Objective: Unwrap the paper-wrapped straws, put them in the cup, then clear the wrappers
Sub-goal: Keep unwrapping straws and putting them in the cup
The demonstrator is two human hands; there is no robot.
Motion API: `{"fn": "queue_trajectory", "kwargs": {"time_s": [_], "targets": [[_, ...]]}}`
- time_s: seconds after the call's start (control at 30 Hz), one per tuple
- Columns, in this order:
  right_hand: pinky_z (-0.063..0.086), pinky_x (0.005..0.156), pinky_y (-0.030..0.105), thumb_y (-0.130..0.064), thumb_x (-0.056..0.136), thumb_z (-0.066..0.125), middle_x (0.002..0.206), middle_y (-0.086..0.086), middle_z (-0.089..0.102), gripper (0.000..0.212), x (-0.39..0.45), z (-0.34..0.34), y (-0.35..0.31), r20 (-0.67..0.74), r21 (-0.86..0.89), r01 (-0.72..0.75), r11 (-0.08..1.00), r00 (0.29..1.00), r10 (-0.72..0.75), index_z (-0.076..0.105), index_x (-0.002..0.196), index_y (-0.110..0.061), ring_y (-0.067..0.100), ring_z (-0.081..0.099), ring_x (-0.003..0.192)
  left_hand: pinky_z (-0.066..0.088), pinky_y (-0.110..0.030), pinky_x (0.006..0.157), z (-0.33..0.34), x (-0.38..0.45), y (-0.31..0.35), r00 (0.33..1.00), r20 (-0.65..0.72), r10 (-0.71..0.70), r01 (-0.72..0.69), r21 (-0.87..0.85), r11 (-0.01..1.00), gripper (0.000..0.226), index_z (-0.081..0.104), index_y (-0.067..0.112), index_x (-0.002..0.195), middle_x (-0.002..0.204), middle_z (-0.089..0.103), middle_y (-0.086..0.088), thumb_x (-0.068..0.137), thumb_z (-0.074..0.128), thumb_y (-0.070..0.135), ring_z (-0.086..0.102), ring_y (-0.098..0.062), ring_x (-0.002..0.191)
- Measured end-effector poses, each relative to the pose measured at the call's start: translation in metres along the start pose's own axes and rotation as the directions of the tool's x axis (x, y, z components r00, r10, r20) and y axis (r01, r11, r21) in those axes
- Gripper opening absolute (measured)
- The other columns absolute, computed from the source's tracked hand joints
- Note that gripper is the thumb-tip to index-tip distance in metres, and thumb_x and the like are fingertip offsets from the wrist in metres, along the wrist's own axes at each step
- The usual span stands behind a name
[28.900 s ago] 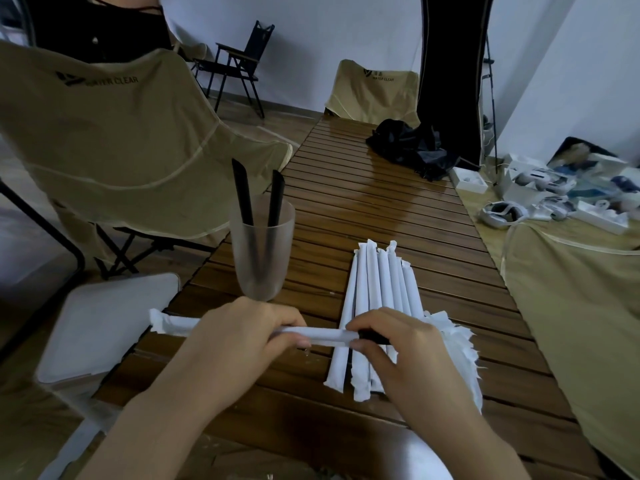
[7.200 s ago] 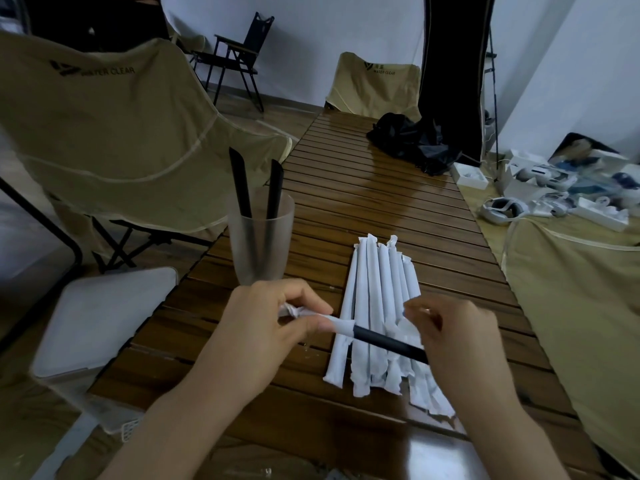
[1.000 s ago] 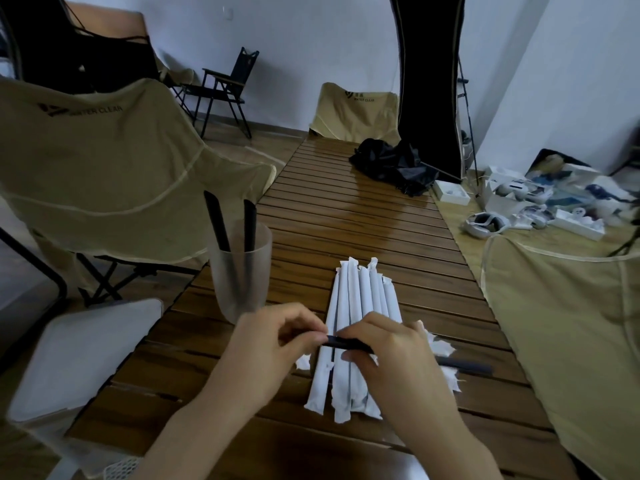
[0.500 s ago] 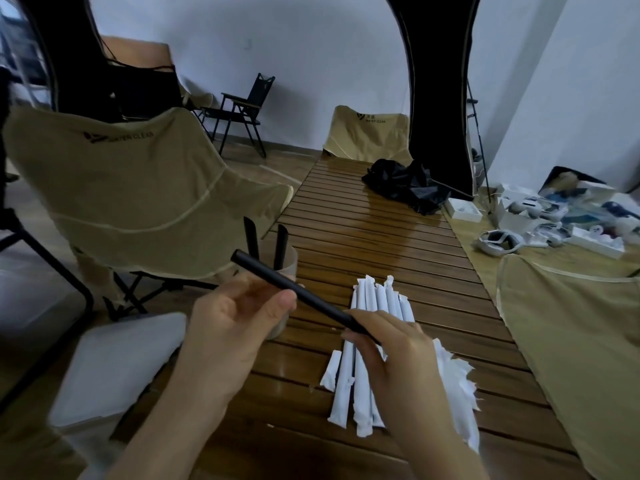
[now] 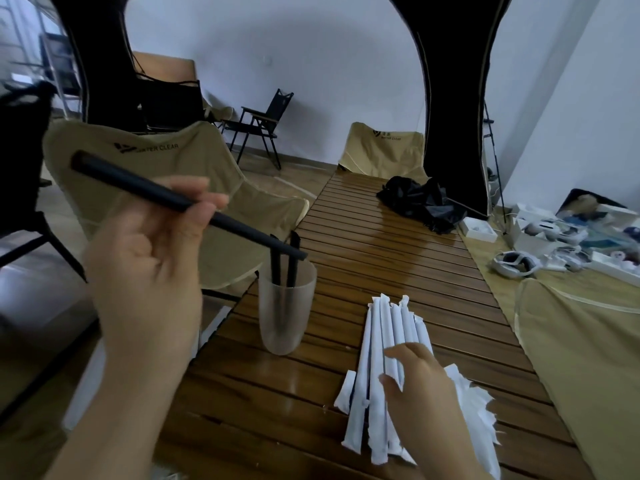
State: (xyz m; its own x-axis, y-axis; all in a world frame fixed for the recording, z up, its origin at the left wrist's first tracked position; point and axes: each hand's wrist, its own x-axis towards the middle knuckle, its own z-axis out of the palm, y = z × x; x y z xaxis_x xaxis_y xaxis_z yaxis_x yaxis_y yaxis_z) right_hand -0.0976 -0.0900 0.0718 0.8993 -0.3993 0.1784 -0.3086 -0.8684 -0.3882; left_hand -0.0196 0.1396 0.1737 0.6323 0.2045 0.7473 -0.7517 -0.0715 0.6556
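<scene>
left hand point(image 5: 145, 271) raised, fingers and thumb pinching black straw point(image 5: 194, 209) near its middle, tilted, lower tip just above rim of cup point(image 5: 285, 313). right hand point(image 5: 420, 393) low, fingers loosely spread, resting on bundle of wrapped straws point(image 5: 384, 341). two more black straws point(image 5: 284, 265) standing upright inside frosted, translucent plastic cup. white paper sleeves with crimped, twisted ends, lying side by side; torn wrappers point(image 5: 478, 417) with jagged edges heaped just right of bundle. slatted wooden table point(image 5: 381, 244), glossy brown, long and narrow. "water clear" printed with small logo on back of tan canvas folding chair point(image 5: 145, 157) at left; same logo on second tan chair point(image 5: 384, 147) at far end. crumpled black cloth point(image 5: 420, 202) on far table. white walls, black folding chair point(image 5: 258, 124) beyond.
</scene>
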Motion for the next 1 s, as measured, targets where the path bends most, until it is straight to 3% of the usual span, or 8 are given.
{"fn": "queue_trajectory", "kwargs": {"time_s": [0.2, 0.3, 0.37, 0.47, 0.63, 0.77, 0.87, 1.0], "targets": [[0.044, 0.097, 0.032, -0.029, 0.092, 0.054, 0.125, -0.009, 0.046, 0.031, -0.002, 0.010, 0.007, 0.175, -0.110, -0.047, 0.993, 0.982, 0.066, 0.053, 0.123, -0.032, 0.011, 0.052, 0.112, 0.043, -0.002, 0.078, 0.024, -0.011, -0.024, 0.979, 0.201, -0.024, -0.042, 0.317, 0.948, 0.027, 0.063, 0.021, 0.116, 0.100, 0.066, 0.016, 0.091, 0.057, 0.030, 0.057, 0.017, 0.094], [0.043, 0.098, 0.034, -0.029, 0.093, 0.051, 0.123, -0.007, 0.048, 0.030, -0.002, 0.015, 0.007, 0.250, -0.145, -0.045, 0.988, 0.965, 0.080, 0.052, 0.123, -0.031, 0.014, 0.052, 0.113, 0.040, 0.004, 0.076, 0.031, -0.018, -0.033, 0.965, 0.259, -0.039, -0.067, 0.389, 0.919, 0.045, 0.050, 0.023, 0.133, 0.100, 0.063, 0.024, 0.089, 0.058, 0.029, 0.051, 0.028, 0.088], [0.044, 0.097, 0.034, -0.028, 0.094, 0.050, 0.121, -0.005, 0.049, 0.028, -0.002, 0.017, 0.008, 0.268, -0.158, -0.046, 0.986, 0.959, 0.087, 0.052, 0.121, -0.030, 0.015, 0.052, 0.111, 0.043, -0.001, 0.083, 0.034, -0.021, -0.037, 0.968, 0.248, -0.026, -0.066, 0.356, 0.932, 0.067, 0.029, 0.026, 0.145, 0.106, 0.062, 0.022, 0.086, 0.060, 0.026, 0.056, 0.021, 0.092], [0.044, 0.096, 0.034, -0.028, 0.095, 0.046, 0.117, -0.004, 0.049, 0.024, -0.002, 0.020, 0.011, 0.255, -0.177, -0.049, 0.983, 0.962, 0.094, 0.052, 0.119, -0.028, 0.015, 0.053, 0.109, 0.052, -0.018, 0.086, 0.039, -0.024, -0.042, 0.976, 0.214, 0.038, -0.115, 0.358, 0.927, 0.082, 0.011, 0.030, 0.147, 0.122, 0.063, 0.002, 0.083, 0.063, 0.023, 0.065, 0.000, 0.095], [0.040, 0.095, 0.033, -0.025, 0.095, 0.041, 0.112, -0.006, 0.048, 0.025, 0.001, 0.021, 0.015, 0.207, -0.211, -0.082, 0.974, 0.970, 0.127, 0.048, 0.119, -0.027, 0.015, 0.053, 0.109, 0.056, -0.026, 0.074, 0.047, -0.029, -0.044, 0.970, 0.238, 0.044, -0.139, 0.401, 0.905, 0.061, 0.030, 0.033, 0.136, 0.120, 0.063, 0.005, 0.085, 0.063, 0.024, 0.067, -0.008, 0.087], [0.035, 0.089, 0.034, -0.023, 0.094, 0.040, 0.104, -0.008, 0.050, 0.018, 0.001, 0.027, 0.017, 0.156, -0.247, -0.118, 0.962, 0.975, 0.159, 0.046, 0.110, -0.028, 0.015, 0.054, 0.104, 0.051, -0.020, 0.074, 0.050, -0.036, -0.055, 0.947, 0.321, 0.026, -0.191, 0.494, 0.848, 0.039, 0.053, 0.023, 0.131, 0.105, 0.065, 0.004, 0.092, 0.056, 0.026, 0.060, -0.005, 0.085], [0.033, 0.084, 0.034, -0.021, 0.092, 0.040, 0.094, -0.009, 0.050, 0.006, 0.002, 0.032, 0.019, 0.120, -0.252, -0.133, 0.958, 0.979, 0.167, 0.040, 0.094, -0.027, 0.015, 0.054, 0.094, 0.046, -0.014, 0.071, 0.053, -0.043, -0.060, 0.926, 0.377, -0.024, -0.200, 0.542, 0.816, 0.041, 0.050, 0.026, 0.134, 0.113, 0.060, 0.007, 0.094, 0.051, 0.032, 0.057, -0.001, 0.087], [0.033, 0.085, 0.033, -0.023, 0.092, 0.040, 0.092, -0.009, 0.049, 0.004, 0.004, 0.041, 0.021, 0.053, -0.279, -0.145, 0.949, 0.985, 0.166, 0.038, 0.090, -0.025, 0.014, 0.053, 0.088, 0.042, -0.013, 0.066, 0.057, -0.054, -0.060, 0.932, 0.360, -0.036, -0.183, 0.556, 0.811, 0.041, 0.045, 0.024, 0.134, 0.119, 0.050, 0.005, 0.095, 0.051, 0.035, 0.051, -0.003, 0.093]]}}
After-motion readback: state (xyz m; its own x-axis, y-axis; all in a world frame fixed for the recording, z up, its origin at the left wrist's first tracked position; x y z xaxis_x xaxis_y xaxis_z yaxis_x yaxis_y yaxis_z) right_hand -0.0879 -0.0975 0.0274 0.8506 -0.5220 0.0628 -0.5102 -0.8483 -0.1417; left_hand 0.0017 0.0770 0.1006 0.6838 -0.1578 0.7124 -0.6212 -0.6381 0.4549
